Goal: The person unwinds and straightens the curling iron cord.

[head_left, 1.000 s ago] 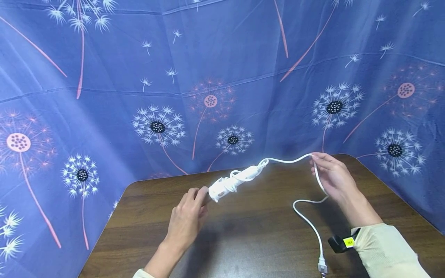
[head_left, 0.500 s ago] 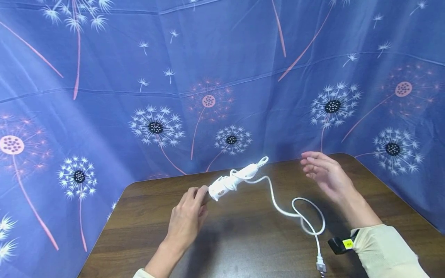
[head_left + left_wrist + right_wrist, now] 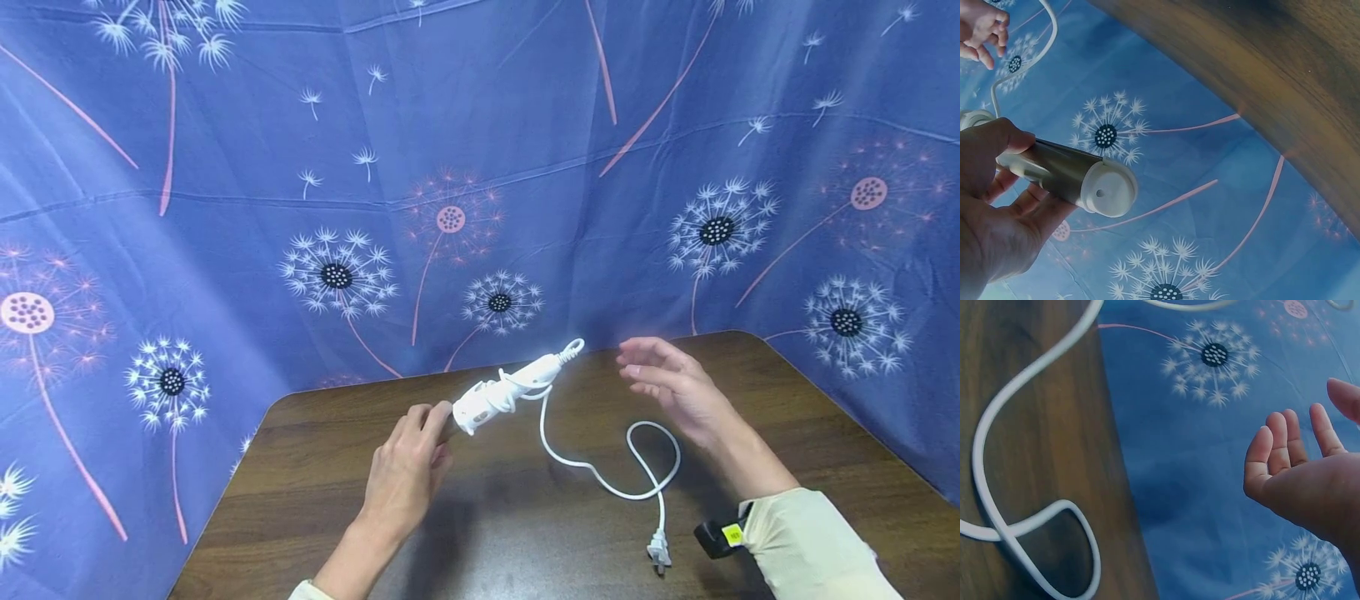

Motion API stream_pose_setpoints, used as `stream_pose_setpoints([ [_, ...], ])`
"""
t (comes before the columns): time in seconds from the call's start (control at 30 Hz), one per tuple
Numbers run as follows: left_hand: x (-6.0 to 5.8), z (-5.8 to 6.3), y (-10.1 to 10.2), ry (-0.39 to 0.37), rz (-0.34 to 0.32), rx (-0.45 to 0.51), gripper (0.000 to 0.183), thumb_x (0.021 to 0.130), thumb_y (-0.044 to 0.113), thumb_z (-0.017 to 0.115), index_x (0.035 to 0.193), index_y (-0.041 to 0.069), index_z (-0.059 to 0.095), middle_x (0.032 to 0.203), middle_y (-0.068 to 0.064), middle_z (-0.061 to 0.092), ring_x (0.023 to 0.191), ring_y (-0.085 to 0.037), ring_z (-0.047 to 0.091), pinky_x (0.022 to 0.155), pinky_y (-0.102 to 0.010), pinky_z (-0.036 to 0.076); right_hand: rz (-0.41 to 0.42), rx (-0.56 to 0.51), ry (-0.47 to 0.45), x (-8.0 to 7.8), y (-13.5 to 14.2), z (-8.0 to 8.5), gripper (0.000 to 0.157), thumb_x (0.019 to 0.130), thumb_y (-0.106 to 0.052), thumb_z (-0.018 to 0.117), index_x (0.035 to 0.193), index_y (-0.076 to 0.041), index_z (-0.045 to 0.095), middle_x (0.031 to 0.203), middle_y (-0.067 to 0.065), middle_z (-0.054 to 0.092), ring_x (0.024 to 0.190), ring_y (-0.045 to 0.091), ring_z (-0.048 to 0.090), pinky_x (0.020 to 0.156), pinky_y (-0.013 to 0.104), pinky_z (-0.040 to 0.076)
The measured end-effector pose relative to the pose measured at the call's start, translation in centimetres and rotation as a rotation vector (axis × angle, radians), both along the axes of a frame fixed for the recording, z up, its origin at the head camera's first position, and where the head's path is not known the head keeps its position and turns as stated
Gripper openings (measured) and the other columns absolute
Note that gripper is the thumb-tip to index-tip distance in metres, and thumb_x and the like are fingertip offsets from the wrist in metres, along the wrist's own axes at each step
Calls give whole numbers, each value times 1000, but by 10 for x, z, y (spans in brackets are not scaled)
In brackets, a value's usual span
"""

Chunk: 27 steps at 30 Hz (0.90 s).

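So the wand (image 3: pixel 506 394) is in the middle of the frame, held above the table (image 3: pixel 300 467), with its long axis on a slant: the white handle points to the upper right and the dark barrel (image 3: pixel 1063 169) runs down toward the lower left. From the left wrist you see the other end, a white end cap (image 3: pixel 1110 190) aimed toward the lower right of that frame. The left hand (image 3: pixel 405 462) is curled around the barrel, thumb on one side and fingers on the other. The right hand (image 3: pixel 682 396) is open on the right side, fingers loosely bent and apart from the cord (image 3: pixel 588 467). Compared with a second ago, that hand has let go of the cord, which was stretched out to the right. Now it drops from the handle, crosses itself in a loop at lower right and ends at the plug (image 3: pixel 658 548), which has shifted a bit left. Some cord is wound around the handle too.
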<state>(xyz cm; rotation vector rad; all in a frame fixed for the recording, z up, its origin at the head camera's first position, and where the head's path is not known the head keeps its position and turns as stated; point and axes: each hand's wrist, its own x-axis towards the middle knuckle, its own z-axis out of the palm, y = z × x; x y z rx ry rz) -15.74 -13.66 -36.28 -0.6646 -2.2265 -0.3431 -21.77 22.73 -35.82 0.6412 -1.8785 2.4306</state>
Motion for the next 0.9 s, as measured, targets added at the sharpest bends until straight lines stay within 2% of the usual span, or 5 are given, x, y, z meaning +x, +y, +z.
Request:
stream_pose_setpoints([
  [0.2,2,1,3,-9,1,0,56,61,-5,79,110,11,56,95,-7,61,76,-22,63,48,-33,53,-7,67,-7,-2,-16,-8,30,92,2,54,122,-1,55,112,4,61,99,12,61,82,27,50],
  [0.47,3,4,6,-15,-5,0,59,60,-4,80,111,11,56,96,-6,61,77,-21,63,49,-34,54,36,147,-41,-3,-35,-18,38,92,-4,58,127,6,47,117,3,60,107,14,59,89,34,50],
  [0.53,4,4,7,-16,-10,1,60,58,-4,82,111,11,56,96,-7,61,77,-21,63,49,-33,54,59,167,-32,-4,-39,-20,38,92,-4,58,127,4,48,118,3,60,110,14,58,92,36,50],
  [0.7,5,5,10,-15,-19,4,61,57,-5,83,110,10,56,96,-8,61,77,-21,63,49,-32,53,130,128,-6,-6,-50,-25,30,91,-1,57,119,-12,56,116,3,60,108,15,59,92,37,50],
  [0.9,5,5,10,0,-20,4,60,58,-6,80,110,11,56,95,-7,61,76,-22,63,47,-33,53,234,28,-12,-7,-60,-28,30,91,4,53,113,-14,59,114,3,61,106,17,60,93,43,50],
])
